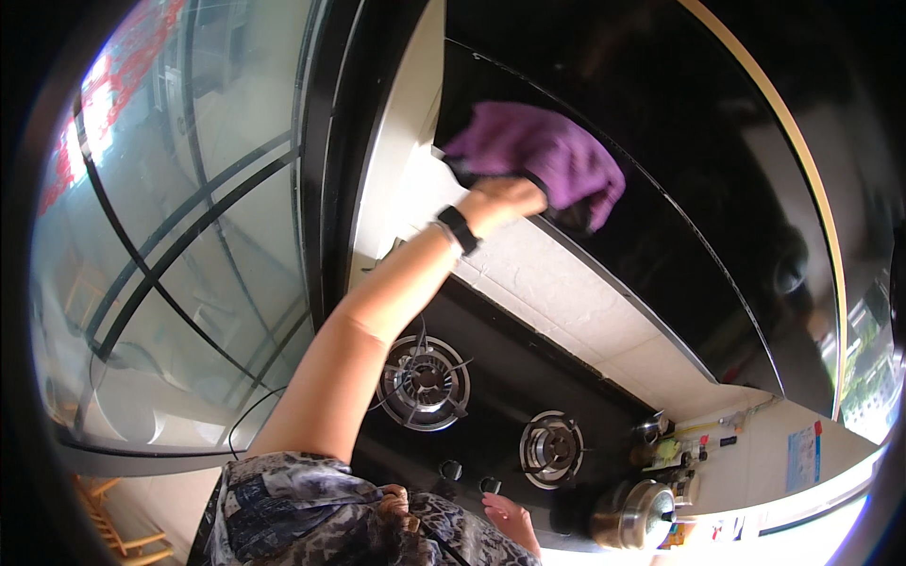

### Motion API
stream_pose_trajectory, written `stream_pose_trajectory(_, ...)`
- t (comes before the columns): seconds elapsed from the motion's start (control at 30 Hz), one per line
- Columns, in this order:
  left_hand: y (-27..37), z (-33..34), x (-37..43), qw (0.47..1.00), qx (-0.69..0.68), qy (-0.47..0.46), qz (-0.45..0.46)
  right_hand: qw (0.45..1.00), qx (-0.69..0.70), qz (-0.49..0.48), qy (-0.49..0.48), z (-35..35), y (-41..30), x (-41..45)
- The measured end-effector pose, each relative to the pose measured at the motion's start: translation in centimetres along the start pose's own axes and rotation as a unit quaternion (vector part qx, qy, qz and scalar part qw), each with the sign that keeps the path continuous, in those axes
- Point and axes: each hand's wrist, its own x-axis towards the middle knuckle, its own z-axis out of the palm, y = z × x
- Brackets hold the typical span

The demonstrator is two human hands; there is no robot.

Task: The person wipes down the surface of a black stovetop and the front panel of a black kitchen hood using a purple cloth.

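My left arm reaches up over the stove, a black band on its wrist. In my left hand (506,198) is a purple cloth (545,145), pressed against the glossy black front of a range hood (658,233). Cloth and fingers are blurred, and the cloth hides most of the fingertips. Low down, my right hand (511,520) rests by the front edge of the black gas cooktop (488,396), close to a control knob (490,485). It appears to hold nothing, and the sleeve hides part of it.
Two gas burners, the left burner (425,382) and the right burner (553,449), sit below the hood. A lidded metal pot (640,516) stands at right, beside several bottles and jars (669,453). Glass sliding doors (212,212) with dark frames flank the left.
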Motion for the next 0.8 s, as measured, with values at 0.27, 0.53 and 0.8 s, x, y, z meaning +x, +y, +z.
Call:
stream_pose_trajectory(0.27, -7.2, -6.6, 2.5, 0.923, -0.157, 0.155, -0.316, 1.0, -0.004, 0.005, -0.028, 0.3, 0.0, 0.9)
stream_pose_trajectory(0.53, -0.2, -1.4, 5.2, 0.778, -0.306, 0.18, -0.518, 0.999, -0.003, 0.046, 0.018, 0.1, 1.1, -0.9)
stream_pose_trajectory(0.8, 14.5, -6.3, 13.9, 0.817, -0.521, 0.052, -0.241, 0.997, 0.004, 0.061, 0.051, -0.1, 1.6, -1.7)
